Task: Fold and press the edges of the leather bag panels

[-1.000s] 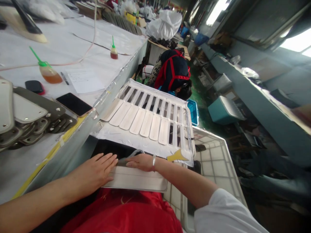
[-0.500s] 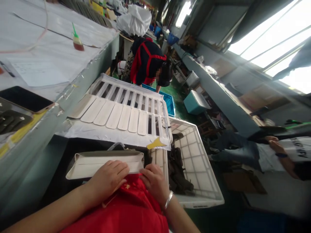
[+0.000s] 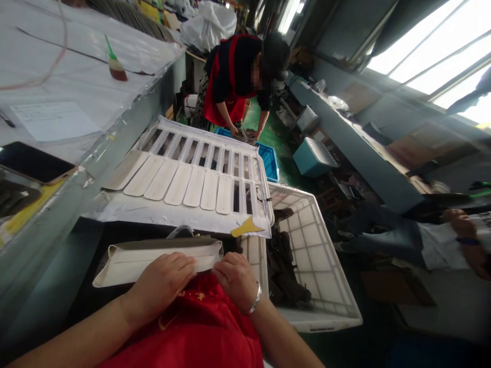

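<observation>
A flat cream leather piece (image 3: 126, 263) with folded edges lies across my lap, over a red apron (image 3: 195, 332). My left hand (image 3: 163, 283) rests palm down on its near edge, fingers together. My right hand (image 3: 236, 278), a bracelet at the wrist, presses on the piece's right end with bent fingers. Just beyond the piece a white slatted rack (image 3: 199, 179) carries a row of cream strips (image 3: 172, 183), with a yellow scraper (image 3: 245, 227) at its near right corner.
A white plastic crate (image 3: 326, 286) with dark pieces inside stands at my right. The worktable (image 3: 76, 97) on the left holds a phone (image 3: 32, 163), a paper and a glue bottle (image 3: 115, 66). A person in a red apron (image 3: 238, 71) bends over a blue crate (image 3: 270, 161) ahead. Another person (image 3: 441, 240) sits far right.
The view has swung right and the cream piece has come nearer on my lap. My right hand moved from its far edge to its right end. The person ahead has straightened up.
</observation>
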{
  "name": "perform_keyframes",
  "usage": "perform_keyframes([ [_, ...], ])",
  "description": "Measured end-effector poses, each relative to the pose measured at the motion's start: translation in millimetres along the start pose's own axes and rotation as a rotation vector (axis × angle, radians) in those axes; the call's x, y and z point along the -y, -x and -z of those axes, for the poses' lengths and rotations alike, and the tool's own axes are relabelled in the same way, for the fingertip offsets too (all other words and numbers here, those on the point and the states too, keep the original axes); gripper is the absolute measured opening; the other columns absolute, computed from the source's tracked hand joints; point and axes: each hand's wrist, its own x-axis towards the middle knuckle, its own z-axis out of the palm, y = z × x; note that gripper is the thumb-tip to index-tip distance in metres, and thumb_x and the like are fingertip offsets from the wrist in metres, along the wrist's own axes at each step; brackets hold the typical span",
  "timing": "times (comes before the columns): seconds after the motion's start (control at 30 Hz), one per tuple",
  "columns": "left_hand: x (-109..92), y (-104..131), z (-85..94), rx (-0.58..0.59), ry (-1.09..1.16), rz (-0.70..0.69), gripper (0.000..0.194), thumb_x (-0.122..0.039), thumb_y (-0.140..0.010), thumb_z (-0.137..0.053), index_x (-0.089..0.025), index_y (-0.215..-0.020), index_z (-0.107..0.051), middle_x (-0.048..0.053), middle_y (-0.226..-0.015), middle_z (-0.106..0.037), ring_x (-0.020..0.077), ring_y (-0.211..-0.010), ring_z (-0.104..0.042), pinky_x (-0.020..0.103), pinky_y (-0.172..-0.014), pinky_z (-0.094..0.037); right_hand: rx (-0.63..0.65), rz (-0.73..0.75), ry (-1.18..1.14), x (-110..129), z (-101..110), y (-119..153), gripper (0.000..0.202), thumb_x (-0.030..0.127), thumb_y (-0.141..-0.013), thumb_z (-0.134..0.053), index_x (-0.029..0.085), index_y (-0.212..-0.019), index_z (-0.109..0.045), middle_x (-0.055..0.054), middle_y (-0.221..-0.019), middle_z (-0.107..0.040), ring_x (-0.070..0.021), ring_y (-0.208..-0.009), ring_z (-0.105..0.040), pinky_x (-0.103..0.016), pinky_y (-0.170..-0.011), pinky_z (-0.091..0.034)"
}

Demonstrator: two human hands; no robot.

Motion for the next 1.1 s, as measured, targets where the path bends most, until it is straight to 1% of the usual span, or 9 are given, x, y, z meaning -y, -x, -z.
perform_keyframes([
  [0.27, -15, -3, -0.6, 0.073, -0.016, 0.107, 0.014, -0.013, -0.084, -0.05, -0.021, -0.089, -0.061, 0.002, -0.107, -0.062, 0.0234, -0.096, -0.052, 0.039, -0.079, -0.04, -0.069, -0.219, -0.007, 20, -13, 13, 0.016, 0.025, -0.086, -0.048, 0.02, -0.076, -0.059, -0.003, -0.079, -0.053, -0.0154, -0.077, -0.048, -0.029, -0.073, -0.033],
  [0.33, -18, -5, 2.8, 0.1, -0.023, 0.146, 0.015, -0.012, -0.081, -0.052, -0.021, -0.088, -0.061, 0.001, -0.106, -0.062, 0.0239, -0.095, -0.051, 0.039, -0.077, -0.04, -0.12, -0.333, -0.078, 21, -18, 13, 0.008, 0.025, -0.083, -0.051, 0.019, -0.083, -0.057, -0.004, -0.084, -0.054, -0.016, -0.077, -0.049, -0.029, -0.071, -0.035],
  [0.43, -23, -10, 8.3, 0.133, -0.036, 0.182, 0.014, -0.011, -0.08, -0.051, -0.021, -0.084, -0.06, 0.002, -0.102, -0.061, 0.0241, -0.093, -0.051, 0.039, -0.075, -0.04, -0.165, -0.58, -0.244, 19, -25, 14, 0.025, 0.033, -0.073, -0.062, 0.017, -0.089, -0.052, -0.002, -0.077, -0.056, -0.0152, -0.066, -0.051, -0.026, -0.06, -0.037],
  [0.57, -25, -12, 9.6, 0.134, -0.047, 0.197, 0.013, -0.013, -0.081, -0.05, -0.022, -0.083, -0.06, 0.002, -0.098, -0.06, 0.0236, -0.092, -0.051, 0.038, -0.074, -0.039, 0.214, -0.858, -0.863, 16, -35, 13, 0.037, 0.051, -0.079, -0.048, 0.017, -0.065, -0.05, 0.002, -0.048, -0.049, -0.0106, -0.037, -0.045, -0.022, -0.038, -0.028],
  [0.63, -25, -11, 8.0, 0.115, -0.052, 0.204, 0.013, -0.014, -0.081, -0.05, -0.022, -0.084, -0.06, 0.002, -0.099, -0.06, 0.0234, -0.092, -0.051, 0.038, -0.073, -0.039, 0.305, -0.934, -1.203, 18, -40, 12, 0.045, 0.055, -0.081, -0.043, 0.014, -0.063, -0.053, 0.001, -0.047, -0.051, -0.0089, -0.031, -0.043, -0.021, -0.033, -0.027],
  [0.7, -24, -11, 6.7, 0.097, -0.048, 0.209, 0.012, -0.015, -0.082, -0.049, -0.022, -0.084, -0.06, 0.002, -0.099, -0.06, 0.023, -0.091, -0.051, 0.037, -0.073, -0.039, 0.247, -0.985, -1.415, 23, -44, 10, 0.045, 0.054, -0.078, -0.05, 0.011, -0.067, -0.056, 0.0, -0.049, -0.054, -0.0078, -0.03, -0.045, -0.019, -0.032, -0.028],
  [0.8, -20, -12, 6.4, 0.083, -0.026, 0.222, 0.012, -0.016, -0.082, -0.049, -0.022, -0.081, -0.059, 0.002, -0.097, -0.06, 0.0222, -0.09, -0.05, 0.036, -0.072, -0.039, 0.123, -1.043, -1.566, 32, -49, 7, 0.039, 0.046, -0.079, -0.055, 0.009, -0.069, -0.058, 0.0, -0.049, -0.056, -0.0072, -0.03, -0.045, -0.018, -0.031, -0.03],
  [0.97, -13, -16, 7.5, 0.107, -0.009, 0.237, 0.014, -0.017, -0.082, -0.047, -0.021, -0.077, -0.059, 0.003, -0.094, -0.059, 0.0218, -0.088, -0.05, 0.035, -0.072, -0.039, -0.048, -1.066, -1.615, 48, -59, 0, 0.033, 0.037, -0.083, -0.052, 0.008, -0.069, -0.058, -0.001, -0.048, -0.057, -0.0074, -0.03, -0.046, -0.017, -0.032, -0.033],
  [1.1, -10, -18, 6.5, 0.13, 0.007, 0.244, 0.014, -0.017, -0.083, -0.046, -0.02, -0.08, -0.059, 0.004, -0.094, -0.058, 0.0211, -0.088, -0.05, 0.034, -0.072, -0.039, -0.081, -1.086, -1.588, 55, -61, -4, 0.033, 0.039, -0.084, -0.051, 0.01, -0.069, -0.058, -0.002, -0.051, -0.059, -0.0072, -0.032, -0.047, -0.017, -0.034, -0.036],
])
